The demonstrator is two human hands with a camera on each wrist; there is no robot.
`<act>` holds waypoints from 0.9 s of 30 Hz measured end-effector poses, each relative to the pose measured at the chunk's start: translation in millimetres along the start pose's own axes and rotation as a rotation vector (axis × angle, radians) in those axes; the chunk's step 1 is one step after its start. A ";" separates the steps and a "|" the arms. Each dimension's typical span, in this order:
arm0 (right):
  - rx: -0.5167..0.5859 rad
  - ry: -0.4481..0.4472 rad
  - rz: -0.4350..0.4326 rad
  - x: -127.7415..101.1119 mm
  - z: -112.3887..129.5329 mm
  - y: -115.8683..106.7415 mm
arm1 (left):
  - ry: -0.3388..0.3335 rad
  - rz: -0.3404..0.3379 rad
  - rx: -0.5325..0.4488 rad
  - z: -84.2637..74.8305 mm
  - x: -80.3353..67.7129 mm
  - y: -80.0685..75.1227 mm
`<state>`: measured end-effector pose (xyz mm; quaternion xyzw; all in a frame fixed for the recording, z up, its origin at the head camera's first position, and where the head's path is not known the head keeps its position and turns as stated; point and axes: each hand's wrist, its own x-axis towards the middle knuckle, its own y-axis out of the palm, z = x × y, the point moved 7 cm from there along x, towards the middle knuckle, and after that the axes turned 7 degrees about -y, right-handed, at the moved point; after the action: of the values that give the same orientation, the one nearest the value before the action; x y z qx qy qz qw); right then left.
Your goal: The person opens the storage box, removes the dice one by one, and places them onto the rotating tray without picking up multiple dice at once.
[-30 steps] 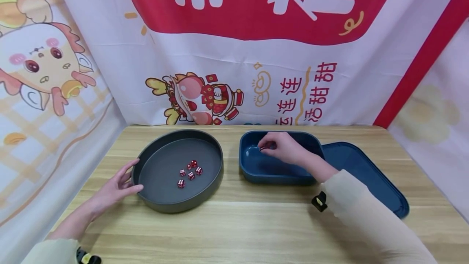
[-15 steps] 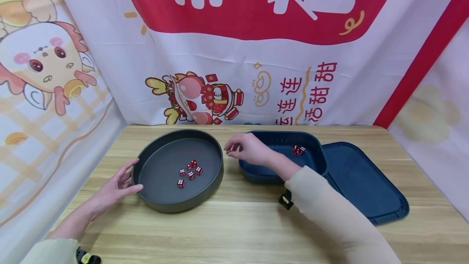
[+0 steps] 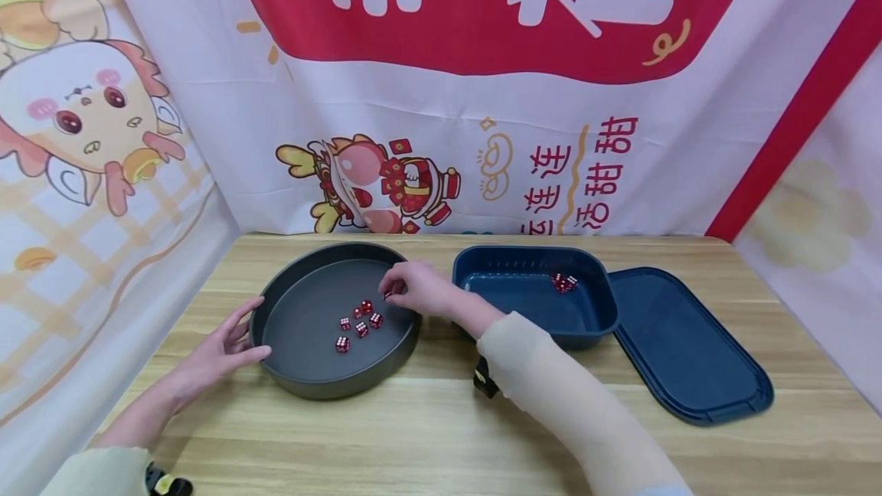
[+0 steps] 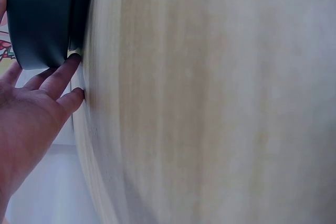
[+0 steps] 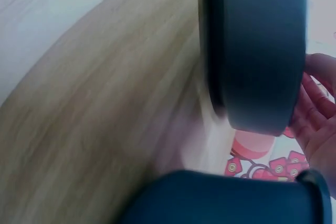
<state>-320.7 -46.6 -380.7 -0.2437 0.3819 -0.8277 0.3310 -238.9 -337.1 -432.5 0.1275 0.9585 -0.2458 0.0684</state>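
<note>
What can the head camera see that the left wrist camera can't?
Only the head view shows the red dice inside the round gray tray, more dice in the blue box, the blue lid beside it, and the right hand over the tray, pinching something small and red. Only the left wrist view shows, up close, fingertips touching the tray's outer wall down by the table. Both show the left hand, the gray tray and the wooden table.

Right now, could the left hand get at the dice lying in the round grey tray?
Probably yes. The left hand rests at the round grey tray's outer wall, the tray is open on top, and nothing covers the dice.
</note>
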 end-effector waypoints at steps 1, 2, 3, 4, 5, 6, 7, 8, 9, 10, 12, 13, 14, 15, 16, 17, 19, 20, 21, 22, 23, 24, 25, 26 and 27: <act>0.003 0.009 0.000 2.1 -0.8 1.7 | 0.002 0.001 0.001 0.1 0.7 -0.2; 0.010 0.020 0.000 3.9 -1.5 3.4 | 0.002 0.001 0.002 -0.1 0.6 -0.2; 0.019 0.028 0.001 5.4 -1.7 4.8 | 0.004 0.000 0.003 -0.2 0.5 -0.3; 0.027 0.037 0.002 6.9 -1.9 6.1 | 0.005 0.001 0.003 -0.2 0.4 -0.3; 0.029 0.044 0.005 8.5 -2.7 7.8 | 0.005 0.001 0.003 -0.3 0.2 -0.3; 0.031 0.054 0.009 9.9 -3.5 9.3 | 0.005 0.001 0.002 -0.4 0.1 -0.3; 0.035 0.063 0.014 11.3 -4.4 11.0 | 0.005 0.002 -0.001 -0.5 0.0 -0.2; 0.036 0.070 0.020 12.3 -5.3 12.9 | 0.005 0.002 -0.003 -0.5 0.0 -0.1; 0.034 0.076 0.027 13.4 -6.3 14.8 | 0.005 0.003 -0.005 -0.4 0.1 0.0; 0.026 0.078 0.034 14.5 -7.2 16.7 | 0.004 0.003 -0.005 -0.5 0.1 0.1; 0.005 0.076 0.048 15.8 -8.2 19.6 | 0.003 0.003 -0.005 -0.8 0.3 0.5; -0.007 0.072 0.054 16.4 -8.6 20.9 | 0.003 0.002 -0.004 -0.8 0.2 0.6; -0.017 0.070 0.059 16.7 -8.8 22.0 | 0.002 0.000 -0.001 -1.1 0.1 0.6; -0.028 0.067 0.065 16.8 -8.8 22.7 | 0.002 -0.001 0.002 -1.3 -0.1 0.7; -0.039 0.065 0.070 16.8 -8.5 23.1 | 0.001 -0.002 0.004 -1.6 -0.3 0.8; -0.043 0.065 0.074 16.7 -8.4 23.6 | 0.001 -0.002 0.004 -1.9 -0.5 0.9; -0.048 0.068 0.079 16.7 -8.4 24.0 | -0.002 -0.003 0.003 -2.4 -0.8 1.0; -0.049 0.068 0.081 16.5 -8.1 24.0 | -0.003 -0.003 0.002 -2.6 -1.0 1.0; -0.049 0.069 0.082 16.4 -7.6 23.8 | -0.004 -0.003 0.001 -2.8 -1.1 1.1; -0.048 0.070 0.082 16.4 -7.5 23.6 | -0.005 -0.002 -0.001 -2.8 -1.2 1.1; -0.047 0.072 0.081 16.3 -7.5 23.4 | -0.006 -0.002 -0.003 -2.9 -1.4 1.2; -0.048 0.073 0.080 16.4 -7.7 23.6 | -0.007 -0.001 -0.005 -2.8 -1.5 1.1; -0.047 0.074 0.079 16.4 -7.7 23.5 | -0.008 0.000 -0.006 -2.7 -1.6 1.1; -0.043 0.075 0.079 16.3 -7.7 23.4 | -0.009 0.001 -0.008 -2.5 -1.8 1.1; -0.040 0.075 0.077 16.3 -7.7 23.2 | -0.010 0.002 -0.010 -2.3 -2.0 1.1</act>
<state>-328.1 -66.2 -401.2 -0.2039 0.4195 -0.8152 0.3433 -236.8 -335.5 -430.6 0.1270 0.9591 -0.2417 0.0739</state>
